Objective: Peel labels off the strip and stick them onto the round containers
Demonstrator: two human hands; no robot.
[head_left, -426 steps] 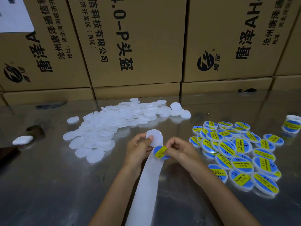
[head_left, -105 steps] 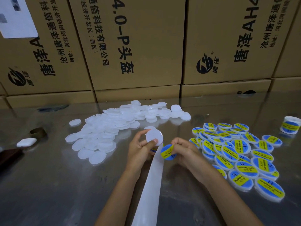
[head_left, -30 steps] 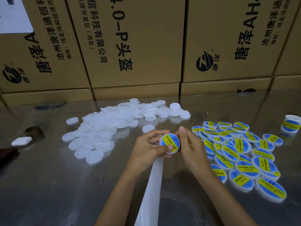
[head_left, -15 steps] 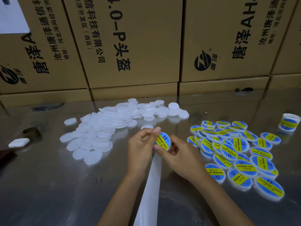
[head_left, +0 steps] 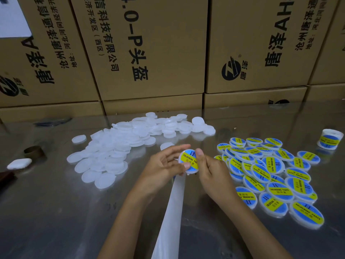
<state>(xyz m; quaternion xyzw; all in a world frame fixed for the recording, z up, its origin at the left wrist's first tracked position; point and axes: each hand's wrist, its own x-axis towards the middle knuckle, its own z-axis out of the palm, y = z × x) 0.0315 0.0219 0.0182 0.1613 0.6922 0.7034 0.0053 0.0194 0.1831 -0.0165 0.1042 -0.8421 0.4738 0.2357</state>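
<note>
— Where are you at?
— My left hand and right hand pinch a labelled container above the backing strip. Labelled heap on my right; the blank pile on the bench looks larger

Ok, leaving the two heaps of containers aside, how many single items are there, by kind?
Held labelled container: 1
Backing strip: 1
Label roll: 1
Brown ring: 1
White case: 1
Stray unlabelled containers: 2
Dark objects at left, unclear: 2
Total: 9
</note>
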